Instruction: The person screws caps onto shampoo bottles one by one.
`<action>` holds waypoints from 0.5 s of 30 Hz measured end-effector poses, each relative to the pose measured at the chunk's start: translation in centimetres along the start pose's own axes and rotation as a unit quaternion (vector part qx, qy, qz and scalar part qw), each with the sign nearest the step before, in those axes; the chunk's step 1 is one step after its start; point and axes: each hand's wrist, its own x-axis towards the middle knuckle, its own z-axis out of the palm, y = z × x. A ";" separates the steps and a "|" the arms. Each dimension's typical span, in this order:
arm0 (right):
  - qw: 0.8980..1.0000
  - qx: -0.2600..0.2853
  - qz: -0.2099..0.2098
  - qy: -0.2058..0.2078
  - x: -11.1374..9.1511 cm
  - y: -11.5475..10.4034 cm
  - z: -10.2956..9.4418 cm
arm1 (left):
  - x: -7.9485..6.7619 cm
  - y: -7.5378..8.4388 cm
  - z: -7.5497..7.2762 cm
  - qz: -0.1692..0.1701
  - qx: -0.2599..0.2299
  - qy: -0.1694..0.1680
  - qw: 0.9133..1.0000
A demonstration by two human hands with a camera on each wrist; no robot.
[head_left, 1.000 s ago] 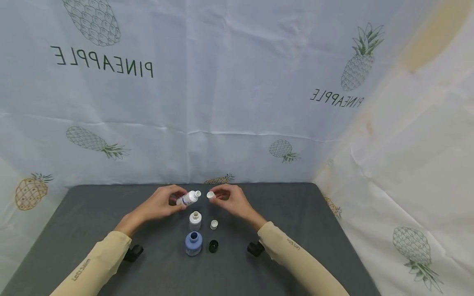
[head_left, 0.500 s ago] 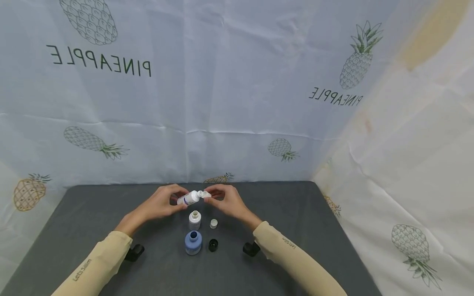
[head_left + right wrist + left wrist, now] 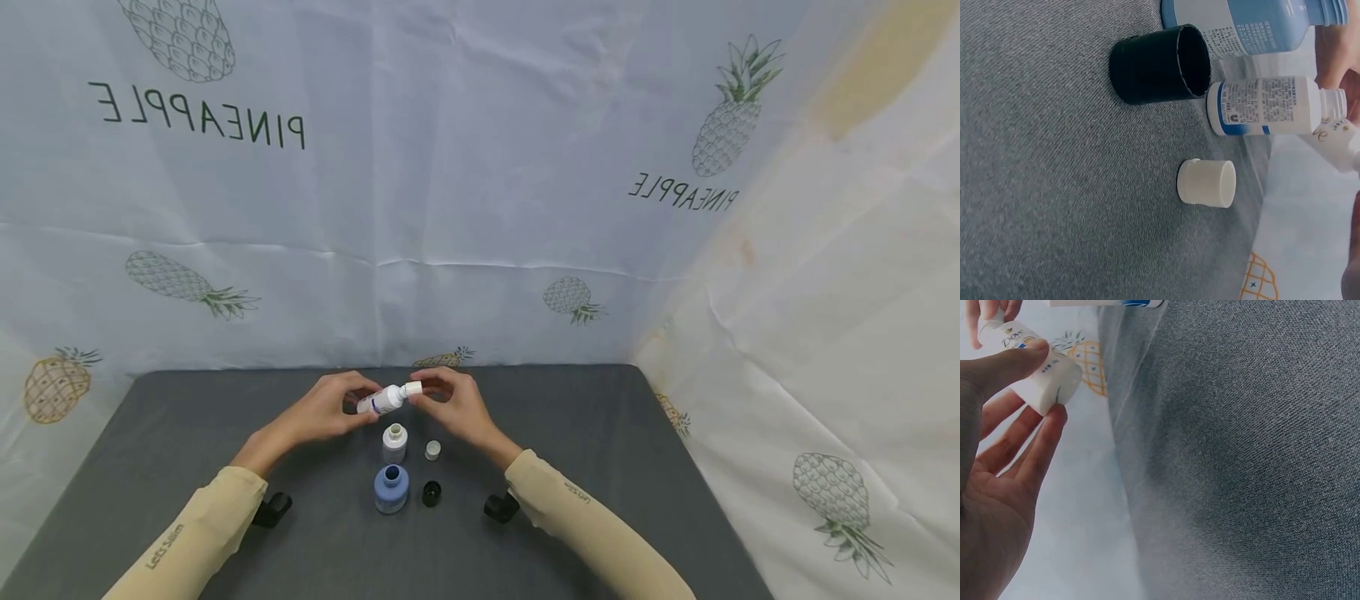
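Diffuse, moderate light covers the table; the cloth behind it looks cool and bluish, creamier to its right. The wide head view splays the table's sides. From the left wrist, the held white bottle shows bright above the table — a soft shadow darkens its weave. From the right wrist, the table's black cap loses detail — nearly solid dark.

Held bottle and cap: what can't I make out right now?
Held bottle, head view: print too small to read.
Held bottle, left wrist view: thumb of left hand covers some print.
Cap, head view: too small to tell whether it is threaded on.
Right hand, left wrist view: mostly cut off by top edge.
Held bottle, right wrist view: neck end cut off by right edge.
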 end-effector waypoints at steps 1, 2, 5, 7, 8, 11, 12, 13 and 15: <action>1.000 -0.001 -0.003 0.004 0.0 -0.1 0.1 | 0.0 0.1 -0.1 0.000 -0.001 -0.001 1.000; 1.000 -0.003 -0.007 0.007 0.1 -0.2 0.2 | 0.1 0.1 -0.2 -0.002 -0.002 -0.002 1.000; 1.000 -0.013 -0.019 0.015 0.2 -0.4 0.5 | 0.1 0.2 -0.3 -0.001 -0.004 0.000 1.000; 0.999 -0.024 -0.026 0.018 0.2 -0.6 0.6 | 0.0 0.2 -0.4 0.000 -0.004 0.001 1.000; 0.999 -0.026 -0.028 0.019 0.2 -0.6 0.7 | 0.0 0.2 -0.3 -0.001 -0.005 0.002 1.000; 0.999 -0.029 -0.025 0.024 0.2 -0.6 0.8 | -0.1 0.3 -0.2 -0.004 -0.010 -0.002 1.000; 0.999 -0.028 -0.023 0.025 0.2 -0.5 0.9 | -0.1 0.3 -0.1 -0.004 -0.011 -0.003 1.000; 0.999 -0.025 -0.021 0.025 0.1 -0.5 0.9 | -0.1 0.3 -0.1 -0.005 -0.012 -0.004 1.000; 0.999 -0.014 -0.013 0.026 0.1 -0.3 0.9 | -0.2 0.3 0.0 -0.009 -0.015 -0.007 1.000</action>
